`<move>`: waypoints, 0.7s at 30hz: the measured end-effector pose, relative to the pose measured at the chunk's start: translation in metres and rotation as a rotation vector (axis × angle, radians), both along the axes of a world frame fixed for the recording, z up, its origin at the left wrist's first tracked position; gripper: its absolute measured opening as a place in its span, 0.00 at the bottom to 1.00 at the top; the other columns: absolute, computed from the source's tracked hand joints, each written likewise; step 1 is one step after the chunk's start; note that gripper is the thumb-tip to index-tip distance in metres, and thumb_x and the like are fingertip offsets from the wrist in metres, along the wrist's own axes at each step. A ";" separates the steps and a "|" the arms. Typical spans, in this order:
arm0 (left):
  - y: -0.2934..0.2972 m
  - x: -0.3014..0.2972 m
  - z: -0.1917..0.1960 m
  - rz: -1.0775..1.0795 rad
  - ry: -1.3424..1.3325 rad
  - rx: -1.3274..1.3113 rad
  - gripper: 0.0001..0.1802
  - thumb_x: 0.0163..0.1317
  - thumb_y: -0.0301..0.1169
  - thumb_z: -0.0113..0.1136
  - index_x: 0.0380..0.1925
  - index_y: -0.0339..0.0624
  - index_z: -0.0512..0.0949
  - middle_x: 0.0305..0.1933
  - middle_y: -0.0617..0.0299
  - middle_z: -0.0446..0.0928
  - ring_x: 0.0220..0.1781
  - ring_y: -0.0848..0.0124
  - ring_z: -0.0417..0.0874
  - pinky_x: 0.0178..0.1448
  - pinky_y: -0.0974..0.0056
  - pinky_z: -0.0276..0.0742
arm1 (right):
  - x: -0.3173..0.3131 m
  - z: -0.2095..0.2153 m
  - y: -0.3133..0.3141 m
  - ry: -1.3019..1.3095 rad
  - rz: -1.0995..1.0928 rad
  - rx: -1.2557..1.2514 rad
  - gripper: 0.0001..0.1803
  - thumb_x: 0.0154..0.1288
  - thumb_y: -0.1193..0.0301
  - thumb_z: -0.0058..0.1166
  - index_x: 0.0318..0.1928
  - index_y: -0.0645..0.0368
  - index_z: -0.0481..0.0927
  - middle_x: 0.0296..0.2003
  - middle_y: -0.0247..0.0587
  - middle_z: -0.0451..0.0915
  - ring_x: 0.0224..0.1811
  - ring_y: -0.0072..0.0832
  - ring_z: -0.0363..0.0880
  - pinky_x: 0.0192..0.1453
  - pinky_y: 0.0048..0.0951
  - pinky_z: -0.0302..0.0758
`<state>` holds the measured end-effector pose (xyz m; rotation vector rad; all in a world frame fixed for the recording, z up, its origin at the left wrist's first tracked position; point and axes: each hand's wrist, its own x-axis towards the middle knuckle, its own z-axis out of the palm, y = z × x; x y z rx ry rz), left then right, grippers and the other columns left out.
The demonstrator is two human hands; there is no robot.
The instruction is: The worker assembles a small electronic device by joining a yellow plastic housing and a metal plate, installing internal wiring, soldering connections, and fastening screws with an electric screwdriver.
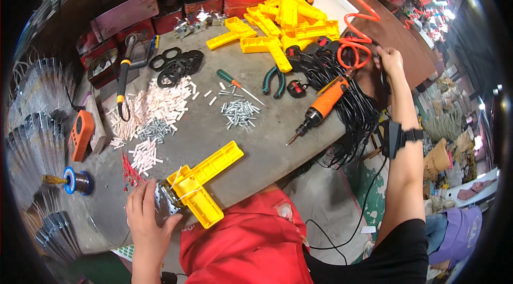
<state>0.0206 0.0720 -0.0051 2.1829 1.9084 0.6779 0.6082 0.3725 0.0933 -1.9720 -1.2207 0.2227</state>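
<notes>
My left hand (145,212) is closed on a silver metal fitting (166,198) at the near edge of the bench. The fitting sits against a yellow T-shaped plastic housing (199,183), with a thin white wire across it. My right arm reaches to the far right, where my right hand (391,62) has its fingers curled round a black cable (383,73) beside a large bundle of black cables (350,107). Between the hands lies an orange power screwdriver (327,99), its bit pointing toward me.
Yellow housings (288,14) are heaped at the back. Piles of screws (239,113) and pale sleeves (165,99) cover the middle and left, near a green screwdriver (232,82), pliers (275,82), a soldering iron (124,75) and solder spool (80,181). An orange coiled hose (355,43) hangs right.
</notes>
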 end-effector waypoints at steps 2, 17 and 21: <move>-0.001 -0.001 -0.005 0.067 -0.038 -0.034 0.49 0.37 0.32 0.76 0.63 0.38 0.66 0.62 0.48 0.68 0.64 0.48 0.67 0.67 0.47 0.63 | -0.017 0.014 0.002 0.367 -0.087 0.350 0.12 0.68 0.66 0.57 0.39 0.65 0.77 0.29 0.40 0.81 0.24 0.23 0.78 0.25 0.24 0.76; 0.048 0.122 0.044 -0.698 -1.065 -0.693 0.43 0.61 0.31 0.65 0.71 0.35 0.52 0.60 0.42 0.71 0.60 0.61 0.77 0.60 0.58 0.73 | -0.335 0.032 -0.185 1.453 1.063 0.005 0.26 0.79 0.66 0.32 0.69 0.69 0.54 0.35 0.31 0.62 0.28 0.15 0.60 0.30 0.17 0.66; 0.021 0.093 0.023 -0.579 -1.122 -0.467 0.27 0.67 0.34 0.60 0.64 0.38 0.66 0.45 0.55 0.81 0.46 0.67 0.82 0.52 0.62 0.77 | -0.279 0.017 -0.136 1.133 1.260 0.052 0.26 0.78 0.64 0.37 0.68 0.68 0.58 0.35 0.34 0.70 0.28 0.16 0.69 0.31 0.18 0.72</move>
